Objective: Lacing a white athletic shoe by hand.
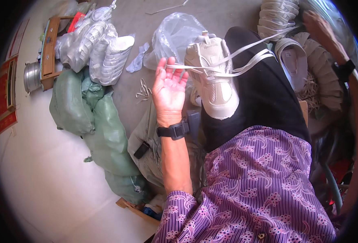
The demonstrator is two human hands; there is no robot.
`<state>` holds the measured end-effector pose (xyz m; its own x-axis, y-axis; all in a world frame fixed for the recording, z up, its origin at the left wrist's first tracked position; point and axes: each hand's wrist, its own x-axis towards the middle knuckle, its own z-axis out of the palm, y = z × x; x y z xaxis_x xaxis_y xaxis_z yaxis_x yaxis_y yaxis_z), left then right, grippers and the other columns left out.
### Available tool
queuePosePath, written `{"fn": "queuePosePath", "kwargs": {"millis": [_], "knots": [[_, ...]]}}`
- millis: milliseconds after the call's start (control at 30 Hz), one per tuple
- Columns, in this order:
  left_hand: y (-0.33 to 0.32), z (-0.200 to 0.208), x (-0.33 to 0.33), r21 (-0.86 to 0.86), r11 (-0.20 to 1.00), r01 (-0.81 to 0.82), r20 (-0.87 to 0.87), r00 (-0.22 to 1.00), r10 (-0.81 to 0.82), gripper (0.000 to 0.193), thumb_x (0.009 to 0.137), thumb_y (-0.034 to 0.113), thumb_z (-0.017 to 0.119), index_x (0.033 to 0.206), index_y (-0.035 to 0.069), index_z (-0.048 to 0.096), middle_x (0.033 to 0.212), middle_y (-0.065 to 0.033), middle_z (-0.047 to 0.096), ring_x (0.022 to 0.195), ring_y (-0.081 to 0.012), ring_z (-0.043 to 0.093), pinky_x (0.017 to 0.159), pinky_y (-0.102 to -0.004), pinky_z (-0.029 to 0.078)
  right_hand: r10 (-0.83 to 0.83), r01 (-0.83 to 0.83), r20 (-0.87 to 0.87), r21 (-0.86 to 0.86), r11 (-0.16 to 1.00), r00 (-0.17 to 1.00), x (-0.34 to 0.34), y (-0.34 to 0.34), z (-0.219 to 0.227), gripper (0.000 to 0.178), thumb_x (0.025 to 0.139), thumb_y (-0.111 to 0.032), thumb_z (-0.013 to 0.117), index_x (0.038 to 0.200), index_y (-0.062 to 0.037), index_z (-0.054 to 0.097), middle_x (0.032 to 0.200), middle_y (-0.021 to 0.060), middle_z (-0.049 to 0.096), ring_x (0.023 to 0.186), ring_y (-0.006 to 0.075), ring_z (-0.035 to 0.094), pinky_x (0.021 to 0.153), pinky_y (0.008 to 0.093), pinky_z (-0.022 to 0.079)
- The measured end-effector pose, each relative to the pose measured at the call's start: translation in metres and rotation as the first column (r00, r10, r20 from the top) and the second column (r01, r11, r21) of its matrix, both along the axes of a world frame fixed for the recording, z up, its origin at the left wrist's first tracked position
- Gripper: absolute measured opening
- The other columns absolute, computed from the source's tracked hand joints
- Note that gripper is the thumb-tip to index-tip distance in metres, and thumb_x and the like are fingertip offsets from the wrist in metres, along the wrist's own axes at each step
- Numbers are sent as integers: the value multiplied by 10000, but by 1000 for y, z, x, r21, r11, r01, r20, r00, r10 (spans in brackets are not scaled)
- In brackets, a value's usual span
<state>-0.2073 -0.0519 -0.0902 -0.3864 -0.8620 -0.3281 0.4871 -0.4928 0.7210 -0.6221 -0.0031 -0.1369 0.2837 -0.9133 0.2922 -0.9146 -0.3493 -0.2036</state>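
With left hand held palm up, fingers half curled, clamp white laces between those fingers, just left of an off-white sneaker. Rest that sneaker against black trousers, on the left side of the lap, toe pointing back toward a purple patterned shirt, laces threaded across its front. With right hand stretched out to the upper right, reach near the far ends of the laces; too blurred there to tell fingers together or apart. Wear a dark strap on each wrist.

Just beyond the sneaker, see a clear plastic bag on the grey floor. To the left of the bag, note plastic-wrapped white shoes in stacks; nearer, bulging green sacks. Farther left, find a wooden box and, beside it, a metal pot. Near the right hand, see nested off-white shoes and a single pale shoe, opening showing.
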Motion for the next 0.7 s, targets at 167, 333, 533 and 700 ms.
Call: {"fn": "queuePosePath", "kwargs": {"millis": [167, 333, 533, 700], "knots": [[9, 8, 4, -82, 996, -35, 237, 970, 53, 442, 905, 106, 534, 1327, 112, 404, 1241, -61, 536, 1034, -218, 548, 908, -411, 438, -31, 33, 165, -15, 999, 986, 76, 13, 17, 198, 772, -168, 626, 949, -77, 629, 909, 70, 585, 960, 220, 567, 772, 408, 450], [17, 20, -10, -247, 968, 43, 399, 915, 61, 472, 889, 95, 598, 1325, 101, 416, 1195, -79, 548, 948, -176, 573, 846, -355, 464, 172, -219, 257, 167, 961, 951, 159, -1, 34, 116, 767, -193, 656, 849, -122, 696, 982, 56, 599, 1035, 222, 525, 844, 427, 386], [17, 19, -14, -233, 973, 8, 351, 933, 76, 314, 916, 148, 594, 1208, 54, 531, 993, -79, 628, 796, -137, 565, 753, -314, 486, 155, -180, 130, 208, 962, 979, 168, -3, 39, 147, 756, -172, 634, 832, -61, 691, 942, 49, 607, 976, 204, 514, 815, 397, 375], [23, 13, -27, -251, 953, 169, 474, 880, -31, 253, 923, 153, 583, 1143, 27, 564, 919, -61, 649, 736, -107, 551, 700, -264, 470, 63, -77, 83, 179, 981, 995, 135, 3, 44, 127, 718, -118, 569, 769, -41, 655, 873, 45, 599, 916, 201, 530, 794, 368, 381]]}}
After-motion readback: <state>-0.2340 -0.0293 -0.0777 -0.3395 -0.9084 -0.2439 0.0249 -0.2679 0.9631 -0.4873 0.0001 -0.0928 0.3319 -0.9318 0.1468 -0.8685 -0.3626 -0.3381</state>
